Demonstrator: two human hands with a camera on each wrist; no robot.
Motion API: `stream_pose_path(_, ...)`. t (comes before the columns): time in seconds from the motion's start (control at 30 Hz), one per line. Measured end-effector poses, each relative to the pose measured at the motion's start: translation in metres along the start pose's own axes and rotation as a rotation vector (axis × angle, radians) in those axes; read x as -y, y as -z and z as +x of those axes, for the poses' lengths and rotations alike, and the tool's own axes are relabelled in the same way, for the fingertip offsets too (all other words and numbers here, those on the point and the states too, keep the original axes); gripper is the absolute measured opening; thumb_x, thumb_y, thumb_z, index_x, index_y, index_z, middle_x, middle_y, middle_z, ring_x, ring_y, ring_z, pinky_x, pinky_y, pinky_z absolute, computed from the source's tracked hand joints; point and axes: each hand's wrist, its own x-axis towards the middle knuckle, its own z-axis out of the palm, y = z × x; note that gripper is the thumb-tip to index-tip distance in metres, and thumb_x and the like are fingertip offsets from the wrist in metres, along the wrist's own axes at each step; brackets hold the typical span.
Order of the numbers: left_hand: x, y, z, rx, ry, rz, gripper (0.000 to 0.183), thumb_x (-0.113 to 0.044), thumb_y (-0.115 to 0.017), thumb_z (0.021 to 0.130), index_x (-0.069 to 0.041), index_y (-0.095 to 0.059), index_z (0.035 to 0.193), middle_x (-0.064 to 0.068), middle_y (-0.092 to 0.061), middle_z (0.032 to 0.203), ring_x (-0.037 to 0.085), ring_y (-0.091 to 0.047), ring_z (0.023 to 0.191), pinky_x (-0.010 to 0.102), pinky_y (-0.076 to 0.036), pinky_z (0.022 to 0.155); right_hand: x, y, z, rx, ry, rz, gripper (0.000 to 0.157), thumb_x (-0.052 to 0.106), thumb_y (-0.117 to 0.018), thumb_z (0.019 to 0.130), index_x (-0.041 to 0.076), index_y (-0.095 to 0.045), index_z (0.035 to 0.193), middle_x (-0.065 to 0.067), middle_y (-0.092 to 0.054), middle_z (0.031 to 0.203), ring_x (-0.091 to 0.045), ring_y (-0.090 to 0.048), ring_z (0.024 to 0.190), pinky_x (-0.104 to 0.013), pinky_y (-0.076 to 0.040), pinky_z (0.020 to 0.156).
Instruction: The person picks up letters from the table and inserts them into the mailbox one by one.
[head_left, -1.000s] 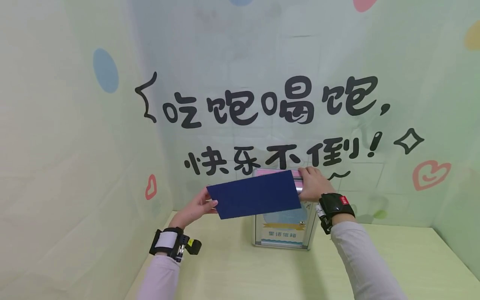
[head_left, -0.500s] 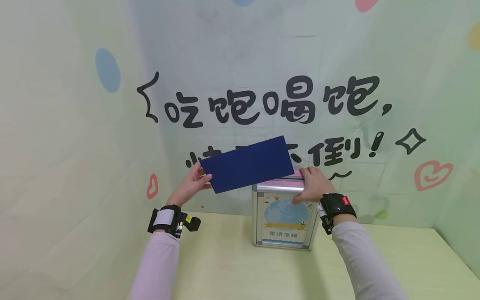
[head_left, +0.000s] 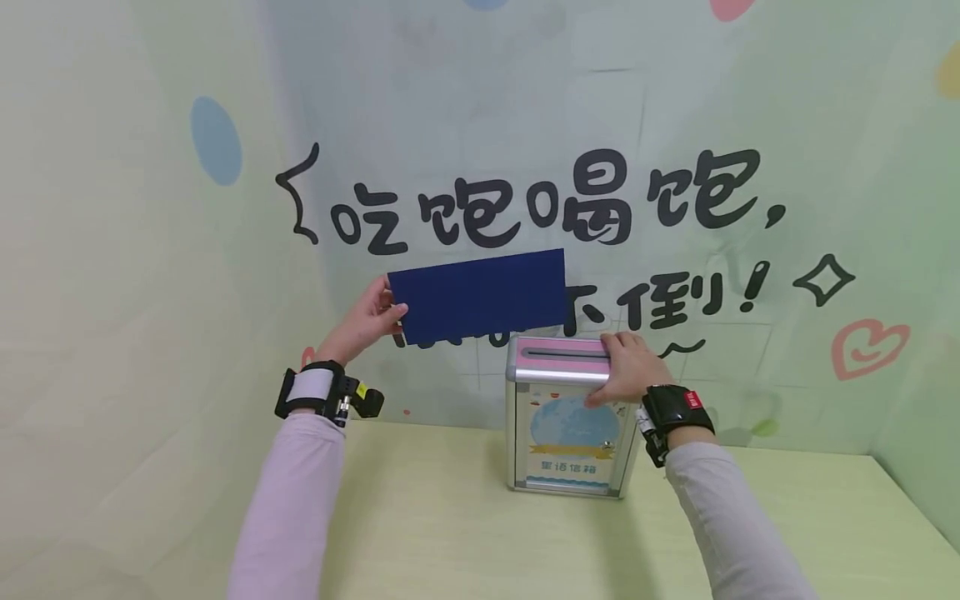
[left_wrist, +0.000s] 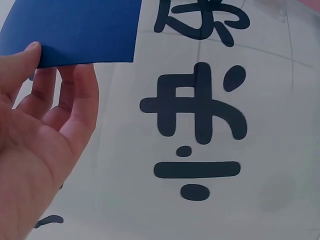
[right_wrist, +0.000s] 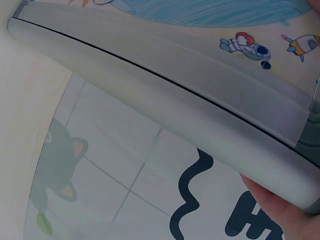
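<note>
My left hand holds a plain dark blue envelope by its left end, thumb on the near face and fingers behind. The envelope hangs in the air above and left of a letter box, slightly tilted, right end higher. In the left wrist view the thumb lies over the edge of the envelope. The box has a silver frame, a pink top with a long slot and a picture on its front. My right hand grips the box's top right corner, covering the slot's right end.
The box stands on a pale wooden table, near the back wall, which bears large black lettering. A side wall rises on the left. Each wrist wears a black strap with a camera.
My left hand has moved up and left with the envelope, from in front of the box to above it. The box's top and slot are uncovered. My right hand stays on the box.
</note>
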Motion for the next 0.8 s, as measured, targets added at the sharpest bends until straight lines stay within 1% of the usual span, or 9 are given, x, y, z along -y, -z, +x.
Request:
stream_pose_path(0.1,-0.008,0.003,0.006,-0.013,0.014,0.04,0.035,-0.009,-0.044,0.095,-0.001,-0.028,0.125,0.026,-0.043,0.119,0.039,-0.049,0.107,0.049,-0.043,0.089,0.0,0.0,0.0,0.005,-0.001,-0.001,0.105,0.052,-0.078,0.049,0.001,-0.038,0.132,-0.021,-0.043,0.125,-0.035,-0.039,0.113,-0.053,-0.042,0.084)
stream_pose_path(0.23,-0.022,0.006,0.016,-0.028,0.023,0.141,0.027,-0.007,-0.043,0.095,0.0,-0.03,0.119,0.024,-0.044,0.115,0.037,-0.05,0.103,0.049,-0.043,0.089,0.001,0.002,-0.001,0.004,0.001,-0.001,0.104,0.052,-0.077,0.049,0.001,-0.039,0.131,-0.021,-0.043,0.124,-0.035,-0.04,0.112,-0.053,-0.042,0.083)
stream_pose_path(0.37,-0.039,0.006,0.029,-0.041,0.006,0.224,0.025,-0.007,-0.044,0.095,-0.001,-0.033,0.116,0.023,-0.045,0.114,0.036,-0.05,0.101,0.049,-0.044,0.089,0.0,0.001,0.001,-0.003,-0.003,-0.001,0.104,0.052,-0.077,0.048,0.002,-0.039,0.131,-0.02,-0.044,0.123,-0.034,-0.04,0.11,-0.052,-0.043,0.082)
stream_pose_path(0.5,-0.055,0.005,0.039,-0.056,-0.021,0.261,0.022,-0.006,-0.045,0.094,-0.002,-0.038,0.114,0.021,-0.047,0.113,0.035,-0.051,0.097,0.049,-0.045,0.086,-0.003,-0.001,0.002,-0.013,0.0,0.001,0.104,0.052,-0.078,0.048,0.002,-0.039,0.131,-0.021,-0.044,0.123,-0.035,-0.041,0.11,-0.052,-0.043,0.082)
stream_pose_path(0.63,-0.069,0.002,0.047,-0.043,-0.048,0.368,0.02,-0.007,-0.047,0.093,-0.004,-0.039,0.111,0.021,-0.049,0.115,0.034,-0.051,0.101,0.047,-0.043,0.088,-0.005,-0.004,0.003,-0.02,0.002,0.002,0.105,0.053,-0.078,0.047,0.002,-0.039,0.131,-0.021,-0.044,0.122,-0.035,-0.041,0.109,-0.051,-0.042,0.082)
stream_pose_path(0.73,-0.079,-0.001,0.054,-0.007,-0.065,0.455,0.021,-0.009,-0.048,0.093,-0.005,-0.039,0.112,0.021,-0.049,0.119,0.034,-0.048,0.108,0.048,-0.039,0.09,-0.006,-0.004,0.005,-0.016,0.002,0.002,0.105,0.054,-0.078,0.048,0.003,-0.039,0.131,-0.02,-0.044,0.122,-0.035,-0.041,0.108,-0.05,-0.042,0.081)
stream_pose_path(0.8,-0.088,-0.005,0.059,0.018,-0.072,0.488,0.021,-0.009,-0.048,0.093,-0.005,-0.04,0.112,0.02,-0.049,0.12,0.034,-0.048,0.11,0.047,-0.039,0.092,-0.006,-0.003,0.005,-0.015,0.003,0.004,0.106,0.054,-0.078,0.048,0.002,-0.039,0.131,-0.02,-0.043,0.123,-0.035,-0.04,0.109,-0.051,-0.042,0.082)
